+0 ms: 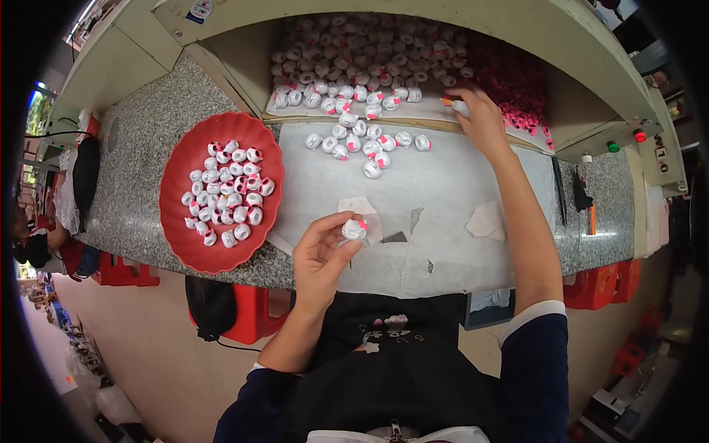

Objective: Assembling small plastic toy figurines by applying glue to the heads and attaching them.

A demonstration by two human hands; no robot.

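My left hand [323,255] pinches a small white toy head [354,229] with a pink bow between thumb and fingers, above the near part of the work sheet [458,273]. My right arm stretches to the far right, where my right hand [481,122] is closed around a small white object [461,108] with an orange tip. Its kind is partly hidden by the fingers. That hand is beside the shelf's front edge, close to a heap of small pink pieces [509,81]. Several similar white heads [371,170] lie loose on the sheet's far part.
A red scalloped bowl [175,221] at the left holds many white heads. Under the shelf lies a big pile of them [354,55]. Paper scraps [486,221] lie on the sheet. Red and green buttons [639,136] and an orange-handled tool [592,220] are at the right.
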